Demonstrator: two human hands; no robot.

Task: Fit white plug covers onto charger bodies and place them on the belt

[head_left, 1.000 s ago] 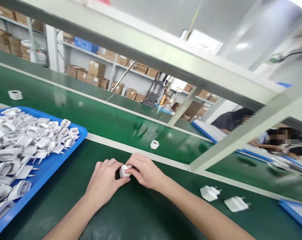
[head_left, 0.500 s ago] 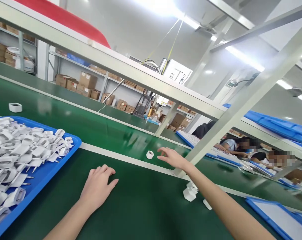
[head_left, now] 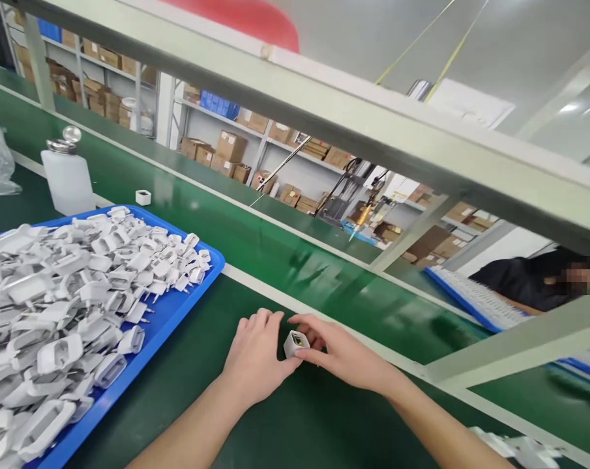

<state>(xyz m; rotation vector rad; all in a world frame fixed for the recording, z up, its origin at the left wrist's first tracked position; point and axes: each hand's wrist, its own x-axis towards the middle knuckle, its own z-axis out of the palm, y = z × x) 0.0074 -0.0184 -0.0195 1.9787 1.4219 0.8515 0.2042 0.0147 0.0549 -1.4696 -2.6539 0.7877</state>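
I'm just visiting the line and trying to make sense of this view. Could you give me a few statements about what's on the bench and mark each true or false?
1. Both hands meet at a small white plastic charger block on the dark green bench mat. True: the left hand and right hand touch it.
2. The blue plastic tray holds only one part. False: it is heaped with white plastic plug shells.
3. A white plastic dispenser bottle with a metal top stands beyond the tray. True.
4. The tray lies to the right of the hands. False: it lies to their left.
5. A small white part sits alone on the bright green belt. True.
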